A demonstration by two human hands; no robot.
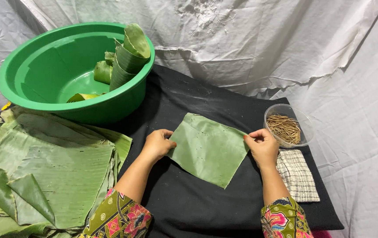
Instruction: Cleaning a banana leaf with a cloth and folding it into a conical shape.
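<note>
Nearest: patterned sleeves at the bottom edge. Left hand (pixel 157 144) pinching the left corner of the square banana leaf piece (pixel 208 148); right hand (pixel 263 145) pinching its right corner. Leaf flat on the black cloth (pixel 189 202), bare cloth open below and above. Stack of leaves (pixel 52 172) left, green basin (pixel 65 66) with rolled leaves (pixel 125 57) behind. Clear bowl of sticks (pixel 285 128) and checked cloth (pixel 296 174) just beside the right hand.

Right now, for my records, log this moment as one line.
left hand: shut on square green leaf piece | right hand: shut on its right corner | surface: black cloth
</note>
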